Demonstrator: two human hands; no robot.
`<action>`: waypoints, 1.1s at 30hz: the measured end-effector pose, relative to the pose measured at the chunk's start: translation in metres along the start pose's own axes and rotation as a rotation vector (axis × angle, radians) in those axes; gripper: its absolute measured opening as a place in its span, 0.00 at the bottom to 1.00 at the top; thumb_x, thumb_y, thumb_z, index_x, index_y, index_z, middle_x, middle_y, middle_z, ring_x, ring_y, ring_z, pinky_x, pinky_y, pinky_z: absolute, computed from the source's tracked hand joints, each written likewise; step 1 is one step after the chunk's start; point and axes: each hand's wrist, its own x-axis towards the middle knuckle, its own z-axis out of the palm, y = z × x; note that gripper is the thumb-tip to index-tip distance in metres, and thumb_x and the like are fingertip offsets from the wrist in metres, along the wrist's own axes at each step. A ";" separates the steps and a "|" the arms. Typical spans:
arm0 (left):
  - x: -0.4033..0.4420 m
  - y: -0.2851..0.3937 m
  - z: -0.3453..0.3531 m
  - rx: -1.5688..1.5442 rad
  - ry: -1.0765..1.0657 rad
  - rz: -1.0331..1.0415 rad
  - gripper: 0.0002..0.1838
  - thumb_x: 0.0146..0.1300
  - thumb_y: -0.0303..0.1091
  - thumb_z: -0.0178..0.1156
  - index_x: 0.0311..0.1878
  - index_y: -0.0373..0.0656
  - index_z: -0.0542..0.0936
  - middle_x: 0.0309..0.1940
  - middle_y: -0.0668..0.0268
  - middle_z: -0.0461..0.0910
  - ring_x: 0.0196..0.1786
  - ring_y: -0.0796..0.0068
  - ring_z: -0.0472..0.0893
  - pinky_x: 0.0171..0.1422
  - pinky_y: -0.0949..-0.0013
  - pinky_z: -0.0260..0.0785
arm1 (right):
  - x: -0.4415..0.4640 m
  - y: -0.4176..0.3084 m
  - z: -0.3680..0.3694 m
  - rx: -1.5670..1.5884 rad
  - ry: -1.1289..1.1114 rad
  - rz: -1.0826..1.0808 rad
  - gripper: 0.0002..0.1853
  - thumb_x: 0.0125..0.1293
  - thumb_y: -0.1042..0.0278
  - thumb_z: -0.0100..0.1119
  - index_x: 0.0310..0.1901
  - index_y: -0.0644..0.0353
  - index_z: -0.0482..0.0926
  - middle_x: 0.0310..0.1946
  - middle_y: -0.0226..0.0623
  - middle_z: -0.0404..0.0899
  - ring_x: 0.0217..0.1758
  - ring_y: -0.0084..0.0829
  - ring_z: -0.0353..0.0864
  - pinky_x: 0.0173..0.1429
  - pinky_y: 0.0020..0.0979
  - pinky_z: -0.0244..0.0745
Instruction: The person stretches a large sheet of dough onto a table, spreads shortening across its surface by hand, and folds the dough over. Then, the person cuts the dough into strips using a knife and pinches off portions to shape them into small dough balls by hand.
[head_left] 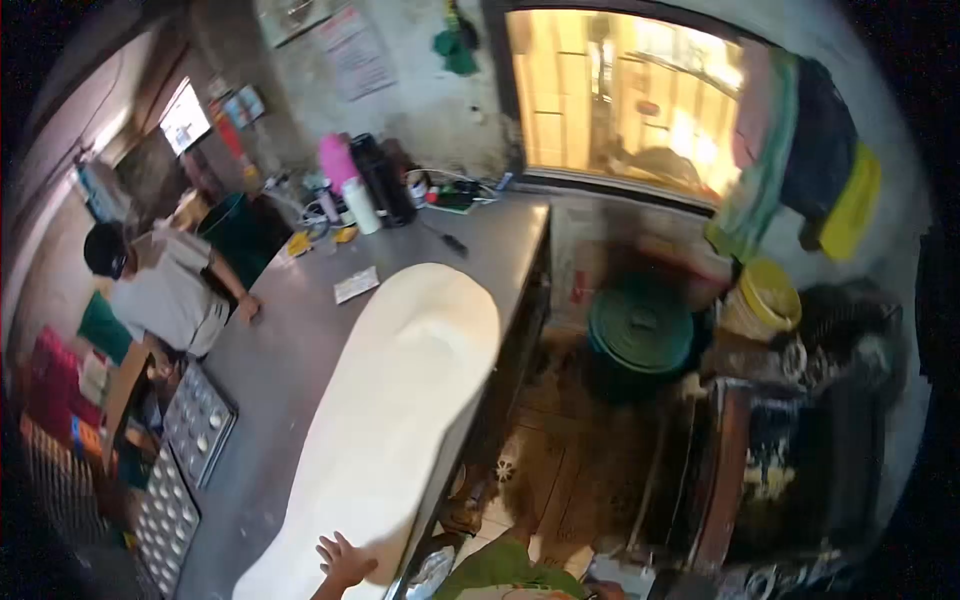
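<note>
A long, thick sheet of pale dough (385,420) stretches along the metal table (260,410) from the near edge towards the far end. My left hand (347,562) rests on or just over the near part of the dough, fingers spread and nothing held. At the bottom edge, right of my green clothing, a small skin-coloured patch looks like part of my right hand (606,590); its fingers are hidden.
Muffin-type trays (168,520) with round pale pieces line the table's left edge, near a co-worker (175,285). Bottles (380,180) crowd the far end, and a small packet (356,286) lies by the dough. Right are a lidded green bin (640,330) and machinery (790,470).
</note>
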 end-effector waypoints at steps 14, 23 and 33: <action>-0.038 0.050 -0.026 0.127 -0.054 -0.131 0.64 0.61 0.59 0.66 0.79 0.36 0.32 0.77 0.35 0.20 0.79 0.33 0.22 0.79 0.30 0.27 | 0.247 -0.479 0.087 -0.726 0.286 -0.813 0.09 0.63 0.67 0.60 0.36 0.64 0.83 0.25 0.31 0.79 0.28 0.26 0.73 0.35 0.27 0.70; -0.026 0.102 -0.030 -0.375 0.413 -0.140 0.60 0.60 0.60 0.66 0.80 0.39 0.40 0.78 0.35 0.26 0.79 0.29 0.29 0.78 0.28 0.31 | 0.335 -0.670 0.385 -0.745 -0.594 -0.843 0.18 0.66 0.73 0.64 0.57 0.64 0.78 0.33 0.31 0.79 0.32 0.22 0.73 0.38 0.21 0.69; 0.126 0.220 0.052 -1.219 2.000 0.284 0.66 0.52 0.58 0.74 0.81 0.42 0.39 0.77 0.32 0.26 0.77 0.23 0.29 0.74 0.21 0.31 | 0.508 -0.737 0.620 -0.647 -0.794 -0.676 0.31 0.65 0.68 0.66 0.68 0.60 0.69 0.39 0.35 0.77 0.38 0.23 0.75 0.40 0.23 0.72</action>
